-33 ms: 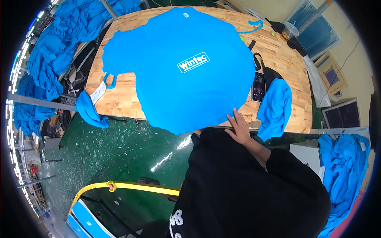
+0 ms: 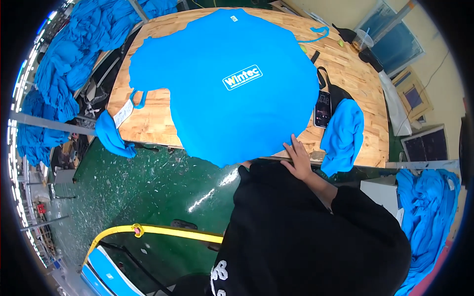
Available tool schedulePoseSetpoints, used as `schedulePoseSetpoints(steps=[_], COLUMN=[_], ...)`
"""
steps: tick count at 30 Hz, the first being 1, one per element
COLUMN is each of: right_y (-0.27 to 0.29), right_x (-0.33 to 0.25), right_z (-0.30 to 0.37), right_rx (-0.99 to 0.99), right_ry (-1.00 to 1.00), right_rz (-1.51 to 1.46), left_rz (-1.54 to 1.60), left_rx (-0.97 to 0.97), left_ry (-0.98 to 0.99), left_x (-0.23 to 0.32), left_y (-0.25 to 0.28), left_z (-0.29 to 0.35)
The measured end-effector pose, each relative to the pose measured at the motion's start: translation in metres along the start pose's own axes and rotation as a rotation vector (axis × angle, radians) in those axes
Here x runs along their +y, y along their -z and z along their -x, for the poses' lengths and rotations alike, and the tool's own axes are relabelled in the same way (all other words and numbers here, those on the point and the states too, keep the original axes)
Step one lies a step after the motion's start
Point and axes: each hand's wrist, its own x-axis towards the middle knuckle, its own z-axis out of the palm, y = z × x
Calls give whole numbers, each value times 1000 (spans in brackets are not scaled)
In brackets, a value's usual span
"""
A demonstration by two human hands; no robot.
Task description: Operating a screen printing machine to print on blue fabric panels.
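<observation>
A large blue fabric piece (image 2: 212, 113) with a wavy outline and a printed emblem lies spread over the wooden table (image 2: 153, 123). Its near edge hangs past the table's front. My right hand (image 2: 299, 160) rests at the near right edge of the fabric, with fingers stretched out and spread and fingertips at the cloth's border. Of my left hand (image 2: 246, 163), only a sliver of skin shows at the near edge, beside the black sleeve; its fingers are hidden. Narrow blue loops (image 2: 138, 100) stick out from the fabric's left side and far right.
A phone (image 2: 322, 109), black straps and a bunched blue cloth (image 2: 342, 135) lie on the table's right. Another blue cloth (image 2: 112, 133) with a white label hangs at the left corner. Blue fabric heaps (image 2: 69, 54) stand left; a yellow-edged cart (image 2: 173, 232) is below.
The view has shifted very slightly. Hands and fabric keep their places relative to each other.
</observation>
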Motion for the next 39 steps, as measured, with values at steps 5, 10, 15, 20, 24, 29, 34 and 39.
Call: schedulePoseSetpoints(steps=[5, 10, 15, 20, 24, 29, 34, 39], right_y=[-14, -30, -35, -53, -66, -78, -96, -122], right_x=[-17, -72, -170, -263, -292, -300, -320, -350], right_z=[-15, -59, -104, -98, -75, -30, -6, 50], right_rx=[164, 256, -128, -745, -1004, -1328, -1528, -2045], right_ry=[-16, 281, 894, 1239, 1445, 1538, 1565, 983], right_rz=[-235, -246, -543, -703, -568, -398, -433, -103], left_rz=[182, 649, 659, 1020, 2090, 2756, 2568, 2603], left_rx=[169, 256, 409, 701, 1137, 1463, 1606, 1523], left_ry=[-21, 59, 119, 48, -267, -496, -179, -457], left_x=[4, 55, 67, 70, 72, 37, 43, 54], left_y=[-5, -7, -1, 17, 13, -43, -112, -116], left_z=[2, 10, 30, 80, 126, 174, 203, 239])
